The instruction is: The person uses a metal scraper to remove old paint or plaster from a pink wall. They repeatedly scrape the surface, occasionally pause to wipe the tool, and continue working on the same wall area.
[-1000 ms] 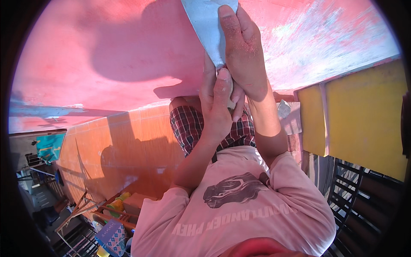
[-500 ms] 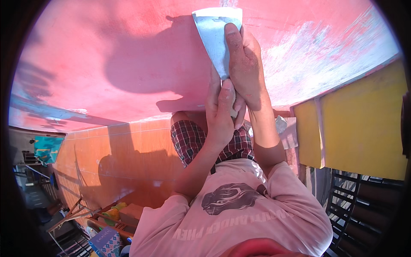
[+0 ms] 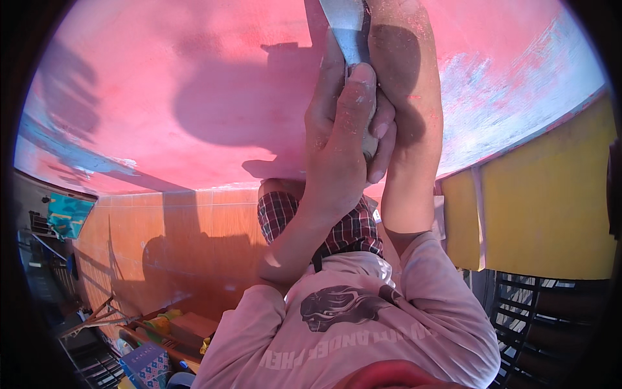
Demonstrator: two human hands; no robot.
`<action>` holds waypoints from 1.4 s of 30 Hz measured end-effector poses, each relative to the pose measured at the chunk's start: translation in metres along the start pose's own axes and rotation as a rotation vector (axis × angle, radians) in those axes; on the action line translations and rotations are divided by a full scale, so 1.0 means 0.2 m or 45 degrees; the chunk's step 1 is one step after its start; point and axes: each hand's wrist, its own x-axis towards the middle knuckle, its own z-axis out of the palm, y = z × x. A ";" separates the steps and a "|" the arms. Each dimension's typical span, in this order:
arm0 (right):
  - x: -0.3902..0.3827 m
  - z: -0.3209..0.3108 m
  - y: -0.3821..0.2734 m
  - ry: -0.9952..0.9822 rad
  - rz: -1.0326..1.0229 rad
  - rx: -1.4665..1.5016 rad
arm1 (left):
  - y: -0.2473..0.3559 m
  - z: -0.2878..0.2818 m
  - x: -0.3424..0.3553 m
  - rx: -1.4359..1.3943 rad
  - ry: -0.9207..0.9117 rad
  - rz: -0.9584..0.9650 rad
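A scraper with a wide metal blade (image 3: 345, 29) reaches up past the top edge of the view, close to a pink painted wall (image 3: 233, 97). Its pale handle shows between the fingers of my left hand (image 3: 346, 123), which is wrapped round it with the thumb on top. Beside the blade's right edge lies my right hand (image 3: 396, 29), dusted with pink specks. It stays against the blade; its fingertips are mostly cut off by the top edge. The blade's front end is out of view.
Bluish-white patches (image 3: 499, 110) mark the wall at right. A yellow panel (image 3: 544, 214) stands at right, above dark metal bars (image 3: 525, 318). An orange tiled surface (image 3: 220, 220) lies below the wall. At lower left are a blue patterned box (image 3: 149, 366) and a wooden frame (image 3: 97, 319).
Both hands and the scraper have moved upward, with the blade's front end leaving the view. My right hand has gone mostly past the top edge. The view has shifted slightly.
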 end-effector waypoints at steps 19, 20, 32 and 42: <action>-0.13 0.09 0.07 0.086 0.223 -0.276 | -0.13 -0.02 -0.16 0.033 0.256 -0.134; -0.11 0.08 0.07 0.081 0.104 -0.263 | -0.14 -0.03 -0.16 0.043 0.258 -0.132; 0.05 0.03 -0.10 0.075 -0.032 -0.278 | -0.08 0.08 0.00 0.008 0.178 -0.139; 0.06 0.06 -0.18 0.049 0.178 -0.273 | 0.01 0.11 0.00 0.041 0.121 -0.112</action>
